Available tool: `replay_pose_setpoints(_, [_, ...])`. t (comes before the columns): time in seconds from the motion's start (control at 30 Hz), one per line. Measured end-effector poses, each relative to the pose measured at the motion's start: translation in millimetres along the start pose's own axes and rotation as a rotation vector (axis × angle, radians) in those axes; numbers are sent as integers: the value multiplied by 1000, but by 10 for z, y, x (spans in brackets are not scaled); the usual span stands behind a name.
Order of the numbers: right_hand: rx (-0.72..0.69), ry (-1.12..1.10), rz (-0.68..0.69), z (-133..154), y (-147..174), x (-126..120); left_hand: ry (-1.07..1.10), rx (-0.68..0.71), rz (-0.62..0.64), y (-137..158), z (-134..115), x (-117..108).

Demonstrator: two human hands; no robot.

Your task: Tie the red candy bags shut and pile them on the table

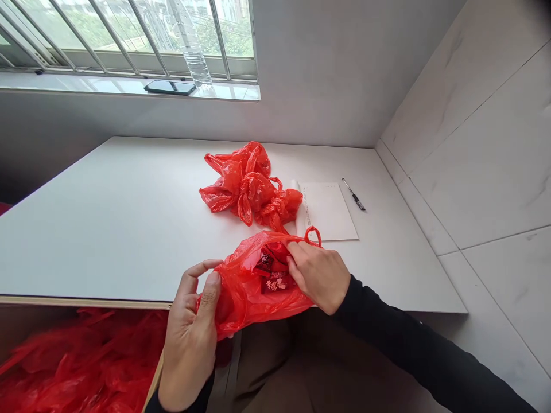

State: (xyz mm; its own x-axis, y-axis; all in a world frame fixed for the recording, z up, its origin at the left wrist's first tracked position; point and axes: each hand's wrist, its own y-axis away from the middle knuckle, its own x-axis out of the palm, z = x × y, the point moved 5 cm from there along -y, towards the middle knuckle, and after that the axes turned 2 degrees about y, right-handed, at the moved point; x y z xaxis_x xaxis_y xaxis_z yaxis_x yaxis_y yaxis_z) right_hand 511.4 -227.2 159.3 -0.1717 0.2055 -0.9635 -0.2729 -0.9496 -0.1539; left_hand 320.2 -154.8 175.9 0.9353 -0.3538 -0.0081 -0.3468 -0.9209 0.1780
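Left hand (pixel 191 327) grip closed on red plastic bag (pixel 258 307), lower center of frame; right hand (pixel 321 275) fingers in its mouth, can't tell grip closure. Mouth faces camera, long axis roughly left-right.

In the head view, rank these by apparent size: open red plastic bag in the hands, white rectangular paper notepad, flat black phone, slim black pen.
1. Open red plastic bag
2. White rectangular paper notepad
3. Flat black phone
4. Slim black pen
The bag is nearest the camera.

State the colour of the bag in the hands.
The bag is translucent red; head view.
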Motion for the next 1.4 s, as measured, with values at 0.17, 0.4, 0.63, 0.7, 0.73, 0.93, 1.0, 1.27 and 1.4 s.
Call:
replay_pose_setpoints(0.17, [8, -9, -113, 29, 3, 8, -128, 107, -26, 101, -164, 140])
replay_pose_setpoints(0.4, [-5, 3, -281, -15, -32, 45, -584, 301, -78, 25, -131, 111])
replay_pose_setpoints(0.63, [-82, 74, -223, 138, -48, 170, -410, 233, -23, -27, -50, 40])
replay_pose_setpoints(0.7, [-136, 69, -185, 203, -35, 214, -346, 222, 3, -25, -32, 36])
replay_pose_setpoints(0.73, [-154, 64, -148, 224, -31, 240, -320, 219, 10, -25, -21, 28])
replay_pose_setpoints(0.93, [-197, 50, 42, 305, -31, 306, -230, 186, 35, -46, 56, -22])
replay_pose_setpoints(1.0, [-235, 51, 145, 360, -29, 343, -210, 171, 46, -50, 76, -17])
replay_pose_setpoints(1.27, [-303, 37, 251, 415, 73, 397, -73, 160, 36, -68, 127, -76])
replay_pose_setpoints(1.4, [-303, 23, 233, 418, 125, 405, -43, 141, 46, -60, 147, -93])
